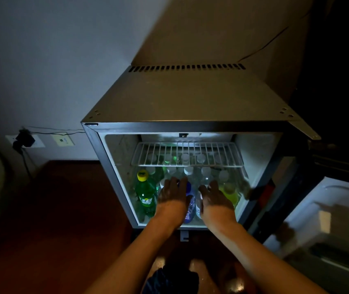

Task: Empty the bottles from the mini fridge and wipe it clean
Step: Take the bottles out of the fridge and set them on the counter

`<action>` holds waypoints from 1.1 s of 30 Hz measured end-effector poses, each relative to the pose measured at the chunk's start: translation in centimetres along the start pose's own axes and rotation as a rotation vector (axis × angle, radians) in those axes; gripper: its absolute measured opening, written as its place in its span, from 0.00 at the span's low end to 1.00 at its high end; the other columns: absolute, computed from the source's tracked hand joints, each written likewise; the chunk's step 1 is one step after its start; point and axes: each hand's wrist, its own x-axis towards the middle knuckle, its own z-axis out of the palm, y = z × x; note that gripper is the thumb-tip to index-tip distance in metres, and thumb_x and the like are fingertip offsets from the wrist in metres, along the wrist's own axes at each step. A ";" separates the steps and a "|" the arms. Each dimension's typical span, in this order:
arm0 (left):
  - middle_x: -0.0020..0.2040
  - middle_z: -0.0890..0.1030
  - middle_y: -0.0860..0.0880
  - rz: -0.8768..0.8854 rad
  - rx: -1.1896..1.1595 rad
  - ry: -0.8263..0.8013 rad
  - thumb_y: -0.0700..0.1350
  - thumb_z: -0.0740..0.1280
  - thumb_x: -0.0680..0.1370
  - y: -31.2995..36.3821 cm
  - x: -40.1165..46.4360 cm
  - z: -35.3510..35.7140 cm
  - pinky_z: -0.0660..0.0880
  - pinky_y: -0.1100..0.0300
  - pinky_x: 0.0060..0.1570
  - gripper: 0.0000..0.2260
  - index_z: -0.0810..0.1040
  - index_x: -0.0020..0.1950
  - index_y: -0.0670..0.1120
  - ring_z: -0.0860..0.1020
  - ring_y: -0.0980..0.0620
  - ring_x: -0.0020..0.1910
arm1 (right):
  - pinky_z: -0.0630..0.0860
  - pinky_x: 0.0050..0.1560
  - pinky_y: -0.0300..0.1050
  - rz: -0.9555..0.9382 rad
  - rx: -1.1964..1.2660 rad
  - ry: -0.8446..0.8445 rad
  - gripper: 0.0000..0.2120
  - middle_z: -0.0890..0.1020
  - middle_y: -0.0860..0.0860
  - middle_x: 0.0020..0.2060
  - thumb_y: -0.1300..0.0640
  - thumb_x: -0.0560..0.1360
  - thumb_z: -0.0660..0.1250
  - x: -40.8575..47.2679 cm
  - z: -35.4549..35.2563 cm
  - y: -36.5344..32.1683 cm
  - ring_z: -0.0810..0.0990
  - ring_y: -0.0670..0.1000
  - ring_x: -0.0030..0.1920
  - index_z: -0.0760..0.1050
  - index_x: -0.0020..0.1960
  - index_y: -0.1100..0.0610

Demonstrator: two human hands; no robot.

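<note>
Head view, dim room: mini fridge (190,98) stands on a dark reddish floor (59,209) against a pale wall (42,60), its door (326,217) swung open to the right, interior lit. A white wire shelf (187,154) sits in the upper part with nothing resting on it. Below it the bottom compartment is packed with upright bottles: clear bottles with white caps (206,174) at the back, a green bottle with a yellow cap (146,192) front left, a yellow drink bottle (231,193) front right, a blue-capped bottle (189,203) front centre. Both bare forearms reach into the lower compartment. Left hand (172,193) lies palm down with fingers spread, touching the blue-capped bottle's left side, not closed around it. Right hand (213,195) is spread over the bottles just right of it, fingers loose, gripping nothing visible. Wall outlet with a black plug (24,140) at left.
</note>
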 end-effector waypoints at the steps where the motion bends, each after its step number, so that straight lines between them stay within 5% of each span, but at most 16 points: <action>1: 0.68 0.67 0.44 -0.011 -0.032 0.016 0.51 0.63 0.80 -0.1 -0.2 0.0 0.71 0.53 0.60 0.23 0.63 0.73 0.48 0.68 0.44 0.65 | 0.76 0.42 0.46 -0.008 0.020 0.019 0.20 0.66 0.55 0.67 0.58 0.77 0.65 0.0 0.3 0.2 0.80 0.55 0.52 0.68 0.67 0.50; 10: 0.59 0.72 0.46 -0.106 -0.188 0.092 0.53 0.70 0.74 -1.1 -1.8 0.0 0.77 0.53 0.51 0.20 0.71 0.61 0.46 0.76 0.45 0.53 | 0.80 0.34 0.45 -0.175 0.100 0.128 0.13 0.77 0.56 0.47 0.59 0.70 0.72 -0.7 1.6 0.4 0.81 0.55 0.39 0.77 0.54 0.55; 20: 0.46 0.80 0.50 -0.305 -0.181 0.061 0.58 0.71 0.65 -5.0 -5.2 -4.5 0.73 0.59 0.40 0.17 0.77 0.48 0.50 0.79 0.48 0.44 | 0.79 0.46 0.43 -0.295 0.308 0.006 0.20 0.80 0.48 0.48 0.51 0.68 0.71 -1.3 0.8 -4.1 0.82 0.50 0.46 0.71 0.58 0.49; 24: 0.46 0.78 0.52 -0.323 -0.133 0.066 0.59 0.70 0.65 -8.1 -7.1 -5.7 0.71 0.59 0.42 0.17 0.76 0.47 0.51 0.78 0.49 0.44 | 0.79 0.41 0.47 -0.361 0.309 -0.065 0.16 0.81 0.47 0.42 0.44 0.69 0.67 -1.3 2.2 -6.6 0.82 0.49 0.42 0.71 0.53 0.48; 33: 0.45 0.76 0.54 -0.466 -0.104 0.124 0.57 0.72 0.66 -14.7 -10.7 -7.9 0.66 0.62 0.39 0.17 0.74 0.48 0.51 0.76 0.54 0.41 | 0.74 0.38 0.42 -0.599 0.338 -0.156 0.15 0.78 0.44 0.39 0.50 0.68 0.66 -1.2 3.9 -14.7 0.78 0.46 0.40 0.68 0.53 0.46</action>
